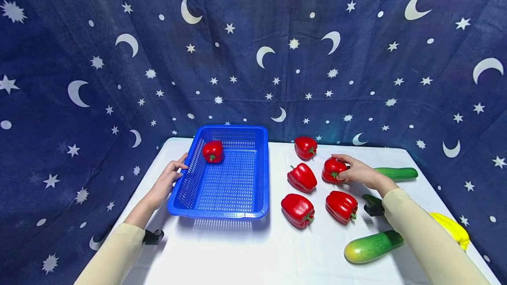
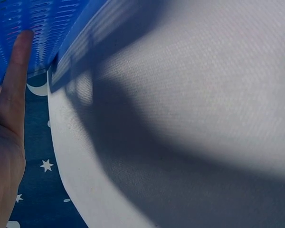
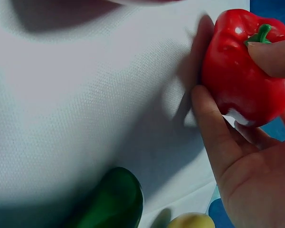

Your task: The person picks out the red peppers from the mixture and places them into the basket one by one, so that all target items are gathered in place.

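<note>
A blue plastic basket (image 1: pixel 227 213) stands on the left part of the table with one red bell pepper (image 1: pixel 213 151) inside. My left hand (image 1: pixel 168 182) rests against the basket's left side by the rim, fingers fairly straight. In the left wrist view, one straight finger (image 2: pixel 20 61) lies along the mesh wall. To the right, my right hand (image 1: pixel 360 173) holds another red bell pepper (image 3: pixel 249 80), thumb beside its green stem and fingers around its side. Several more red peppers lie close by: one pepper (image 1: pixel 302 178) left of that hand, another pepper (image 1: pixel 341 206) just in front.
Green zucchini (image 1: pixel 372 247) lies at the front right, and a long green vegetable (image 1: pixel 397 173) lies beyond the right hand. Yellow bananas (image 1: pixel 451 228) are partly behind the right sleeve. White cloth covers the table (image 1: pixel 237 254); a blue curtain (image 1: pixel 237 47) with moons and stars hangs behind.
</note>
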The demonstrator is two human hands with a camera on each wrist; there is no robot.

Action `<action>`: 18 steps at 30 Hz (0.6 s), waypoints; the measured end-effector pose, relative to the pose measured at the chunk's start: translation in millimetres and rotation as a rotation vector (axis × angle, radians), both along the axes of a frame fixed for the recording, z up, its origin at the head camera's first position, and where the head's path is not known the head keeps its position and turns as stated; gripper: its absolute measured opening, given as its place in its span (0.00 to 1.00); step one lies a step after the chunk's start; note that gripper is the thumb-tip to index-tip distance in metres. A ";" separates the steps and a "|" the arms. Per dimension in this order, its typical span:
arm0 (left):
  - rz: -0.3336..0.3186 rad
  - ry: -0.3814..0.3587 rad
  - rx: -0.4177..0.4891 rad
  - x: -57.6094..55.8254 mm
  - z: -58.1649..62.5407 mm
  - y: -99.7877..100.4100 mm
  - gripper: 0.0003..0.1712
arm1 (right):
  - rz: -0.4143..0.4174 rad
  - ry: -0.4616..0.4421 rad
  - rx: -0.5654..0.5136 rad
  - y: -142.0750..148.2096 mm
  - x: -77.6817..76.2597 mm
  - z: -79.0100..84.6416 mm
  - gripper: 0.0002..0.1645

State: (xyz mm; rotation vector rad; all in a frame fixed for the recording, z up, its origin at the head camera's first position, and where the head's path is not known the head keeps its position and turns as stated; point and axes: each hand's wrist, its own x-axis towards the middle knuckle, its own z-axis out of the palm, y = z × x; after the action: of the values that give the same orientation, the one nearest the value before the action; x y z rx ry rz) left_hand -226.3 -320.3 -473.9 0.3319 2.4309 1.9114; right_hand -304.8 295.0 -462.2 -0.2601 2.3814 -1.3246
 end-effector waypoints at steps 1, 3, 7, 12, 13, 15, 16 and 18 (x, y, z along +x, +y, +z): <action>0.002 -0.002 0.002 0.2 0.3 0.2 0.17 | -0.003 0.001 0.001 0.2 -0.4 -0.6 0.50; 0.006 -0.005 0.000 0.5 0.8 0.5 0.17 | -0.001 0.008 0.006 0.4 -1.1 -1.5 0.50; 0.010 -0.005 0.000 -0.3 1.4 0.5 0.17 | -0.002 0.015 0.012 -0.1 -1.1 -1.9 0.50; 0.001 -0.013 -0.012 -1.4 2.1 -0.8 0.17 | -0.005 0.015 0.020 0.0 -0.3 -1.9 0.51; -0.004 -0.010 -0.019 -1.4 2.9 -1.2 0.17 | -0.006 0.016 0.022 -0.1 -0.1 -2.0 0.51; -0.011 -0.006 -0.043 -1.0 4.9 -2.0 0.16 | -0.009 0.017 0.026 -0.6 -0.4 -2.6 0.51; -0.014 -0.004 -0.053 -1.1 5.6 -2.8 0.16 | -0.011 0.017 0.027 -0.9 -0.4 -2.8 0.51; -0.017 0.000 -0.071 -1.1 7.4 -3.4 0.16 | -0.012 0.019 0.028 -0.9 -0.5 -3.3 0.51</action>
State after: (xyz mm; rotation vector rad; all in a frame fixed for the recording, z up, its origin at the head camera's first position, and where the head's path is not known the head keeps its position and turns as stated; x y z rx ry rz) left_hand -227.4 -323.7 -466.5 0.3494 2.4801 1.8132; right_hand -305.2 294.1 -465.5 -0.2521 2.4190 -1.2989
